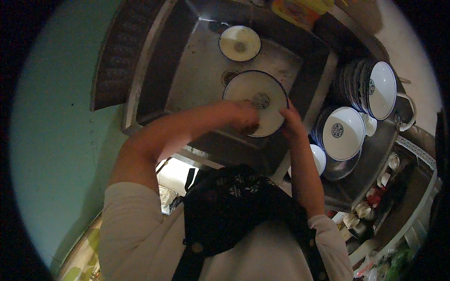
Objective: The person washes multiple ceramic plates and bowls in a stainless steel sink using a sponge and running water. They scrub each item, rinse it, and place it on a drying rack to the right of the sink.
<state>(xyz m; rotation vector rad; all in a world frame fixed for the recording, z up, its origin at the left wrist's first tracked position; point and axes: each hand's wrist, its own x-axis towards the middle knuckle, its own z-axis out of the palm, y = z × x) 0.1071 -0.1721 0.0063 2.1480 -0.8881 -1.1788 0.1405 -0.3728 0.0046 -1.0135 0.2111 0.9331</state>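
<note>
My right hand (pixel 292 117) grips the right rim of a large white plate (pixel 270 116) with a dark blue edge and a patterned centre, holding it over a metal sink (pixel 197 80). On the plate's lower left part is my left hand (pixel 244 114), blurred, its fingers curled. Something dark shows under those fingers; whether it is a held item cannot be told. A smaller white bowl or dish (pixel 240 43) with a dark rim lies on the sink floor, beyond the large plate. The sink drain (pixel 230 77) is partly covered by the large plate.
Right of the sink stand a tall stack of white bowls or plates (pixel 383 90), a second stack (pixel 344 133) and another white dish (pixel 319 159). A white-rimmed basket (pixel 418 151) with small cups is at lower right. A yellow package (pixel 299 12) lies at the far edge.
</note>
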